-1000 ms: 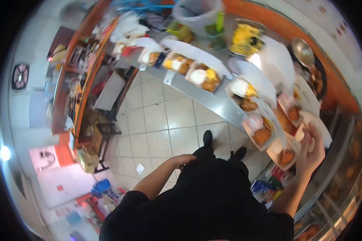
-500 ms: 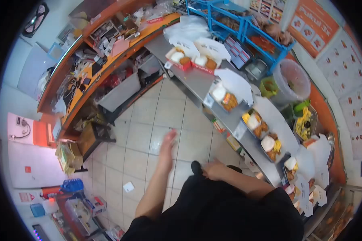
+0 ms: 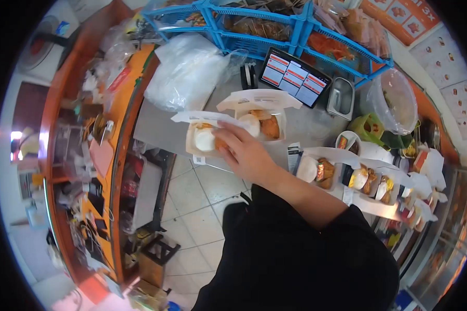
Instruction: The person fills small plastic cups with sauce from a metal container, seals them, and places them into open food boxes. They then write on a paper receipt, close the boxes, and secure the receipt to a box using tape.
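This is looking like the kitchen of a fast-food shop. Open food boxes (image 3: 324, 170) with rice and fried chicken are sitting in a row on a long shiny tabletop (image 3: 158, 127). A screen (image 3: 294, 78) is showing orders. Blue racks (image 3: 275, 23) are holding packets, and little food pictures (image 3: 454, 83) are hanging up behind them.

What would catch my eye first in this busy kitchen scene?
The person's right hand reaches into an open meal box of rice and fried chicken at the steel counter edge. Behind, a screen of red order tickets stands before blue baskets; more open boxes line the counter rightward.
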The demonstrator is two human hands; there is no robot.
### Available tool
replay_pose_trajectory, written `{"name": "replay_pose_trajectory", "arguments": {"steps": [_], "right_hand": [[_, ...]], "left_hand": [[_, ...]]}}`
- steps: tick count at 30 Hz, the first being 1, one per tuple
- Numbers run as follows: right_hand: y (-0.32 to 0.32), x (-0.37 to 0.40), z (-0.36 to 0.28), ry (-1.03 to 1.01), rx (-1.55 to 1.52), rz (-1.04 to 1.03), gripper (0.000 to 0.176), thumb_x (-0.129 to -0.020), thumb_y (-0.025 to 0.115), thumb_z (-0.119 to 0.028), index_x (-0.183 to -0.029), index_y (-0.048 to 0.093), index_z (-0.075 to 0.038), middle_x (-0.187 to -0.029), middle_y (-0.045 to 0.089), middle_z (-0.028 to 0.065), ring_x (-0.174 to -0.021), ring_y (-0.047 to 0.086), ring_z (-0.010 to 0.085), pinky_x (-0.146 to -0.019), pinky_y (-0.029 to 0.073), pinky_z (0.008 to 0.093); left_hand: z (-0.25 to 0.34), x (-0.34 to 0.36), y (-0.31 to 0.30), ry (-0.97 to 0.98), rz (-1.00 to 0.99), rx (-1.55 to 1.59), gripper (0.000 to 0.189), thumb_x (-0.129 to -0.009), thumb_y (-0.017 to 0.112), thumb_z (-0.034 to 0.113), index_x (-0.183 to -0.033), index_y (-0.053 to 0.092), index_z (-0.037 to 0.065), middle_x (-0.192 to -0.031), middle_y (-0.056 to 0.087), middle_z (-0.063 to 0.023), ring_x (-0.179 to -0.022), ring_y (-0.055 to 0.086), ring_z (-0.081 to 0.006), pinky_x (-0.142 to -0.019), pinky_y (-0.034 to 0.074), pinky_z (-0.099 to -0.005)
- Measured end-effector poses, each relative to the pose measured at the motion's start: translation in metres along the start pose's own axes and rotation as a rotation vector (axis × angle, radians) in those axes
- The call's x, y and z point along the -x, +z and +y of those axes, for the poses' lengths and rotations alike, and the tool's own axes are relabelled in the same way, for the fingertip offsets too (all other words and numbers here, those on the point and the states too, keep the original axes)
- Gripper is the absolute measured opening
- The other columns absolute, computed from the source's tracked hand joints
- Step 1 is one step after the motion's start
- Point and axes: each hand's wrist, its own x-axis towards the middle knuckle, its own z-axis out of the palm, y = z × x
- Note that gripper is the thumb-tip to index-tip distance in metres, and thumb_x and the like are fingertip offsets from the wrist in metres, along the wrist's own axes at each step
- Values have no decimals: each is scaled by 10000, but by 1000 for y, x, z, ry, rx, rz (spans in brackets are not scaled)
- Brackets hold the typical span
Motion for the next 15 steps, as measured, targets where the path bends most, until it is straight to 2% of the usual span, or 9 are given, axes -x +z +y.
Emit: {"name": "replay_pose_trajectory", "arguments": {"steps": [4,6,8,10,11,12,13,14,15], "right_hand": [[55,-57,1,12,514,56,358,-966,725,-219,-1289,674,-72,-1297,687,149,-1228,636,368,-999,535,477],[66,-42,-4,270,521,-565,317,-959,742,-313,-1166,725,-74,-1145,747,140,-1120,696,329,-986,538,480],[54,-50,-13,460,335,-362,220,-967,733,-253,-1083,745,-66,-983,771,120,-938,745,284,-901,571,444],[10,-70,-3,766,156,-107,177,-982,703,-181,-1098,733,-51,-956,769,107,-799,742,241,-806,586,386],[-7,-55,38,878,432,128,151,-1004,668,-137,-1112,718,-42,-943,761,81,-799,717,186,-734,574,326],[-39,-62,56,826,476,363,169,-1040,645,-165,-1137,705,-40,-926,745,77,-782,689,164,-735,564,324],[-74,-66,77,894,490,478,153,-1028,632,-161,-1089,714,-48,-907,742,145,-854,745,256,-768,571,398],[-101,-73,90,904,585,509,149,-1029,627,-147,-1095,727,-59,-930,736,149,-883,747,294,-768,570,411],[-128,-71,107,905,602,509,149,-1029,627,-147,-1095,727,-59,-930,736,149,-883,747,294,-768,570,411]], "left_hand": [[112,-30,-126,-5,-290,-489,482,-1065,468,349,-1429,585,57,-1379,647,-217,-1264,636,-380,-1048,510,-489],[184,-60,-187,23,-429,-825,508,-1072,452,405,-1401,620,55,-1352,666,-231,-1253,644,-403,-1071,495,-512],[261,-104,-236,69,-546,-1208,547,-1080,436,460,-1373,655,53,-1325,686,-246,-1241,652,-426,-1094,481,-535],[337,-150,-269,124,-617,-1563,595,-1088,421,515,-1345,689,51,-1298,706,-260,-1230,660,-449,-1117,466,-557],[368,-158,-284,151,-646,-1719,597,-1082,428,526,-1361,686,66,-1371,685,-221,-1302,626,-418,-1140,448,-543],[390,-175,-295,91,-750,-1791,605,-1069,448,552,-1362,697,84,-1444,649,-183,-1361,582,-420,-1168,420,-543],[445,-153,-297,16,-842,-1796,557,-1052,490,475,-1420,653,90,-1444,639,-189,-1333,595,-436,-1157,435,-548],[447,-151,-309,24,-867,-1803,557,-1052,490,475,-1420,653,90,-1444,639,-189,-1333,595,-436,-1157,435,-548],[442,-155,-319,233,-791,-1802,545,-1049,485,441,-1435,635,85,-1402,658,-204,-1286,624,-427,-1084,487,-519]]}}
